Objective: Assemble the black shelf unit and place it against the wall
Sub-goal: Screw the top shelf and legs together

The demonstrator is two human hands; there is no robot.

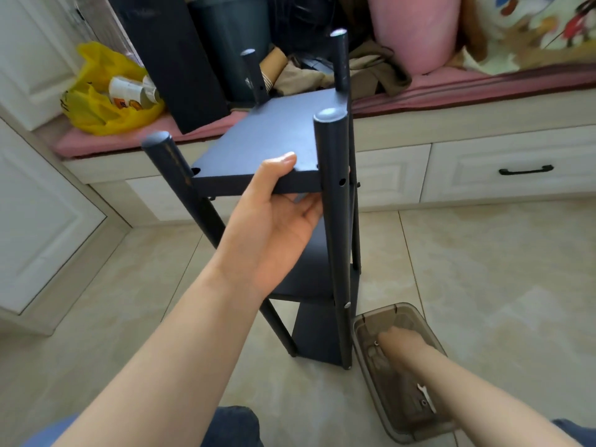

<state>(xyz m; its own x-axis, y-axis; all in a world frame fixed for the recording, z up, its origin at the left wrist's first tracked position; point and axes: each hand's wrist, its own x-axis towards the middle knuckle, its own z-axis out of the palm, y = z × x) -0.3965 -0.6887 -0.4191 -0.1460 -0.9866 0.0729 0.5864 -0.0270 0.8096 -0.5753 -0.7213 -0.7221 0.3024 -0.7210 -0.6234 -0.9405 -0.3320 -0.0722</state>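
Note:
The black shelf unit [267, 137] stands upright on the tiled floor, with four round posts and three boards. My left hand [274, 217] grips the front edge of its top board, thumb on top and fingers underneath. My right hand [400, 345] reaches down into a smoky translucent plastic box [371, 321] on the floor beside the shelf's right foot. Its fingers are blurred among small hardware, so I cannot tell whether they hold anything. A small metal wrench [425, 398] lies in the box near my forearm.
A window seat with a pink cushion [451, 87] and white drawers [516, 169] runs behind the shelf. On it sit a loose black board [171, 59], a dark bin [232, 40], a yellow bag [106, 95] and a pink pillow [416, 30]. A white cabinet [35, 204] stands left.

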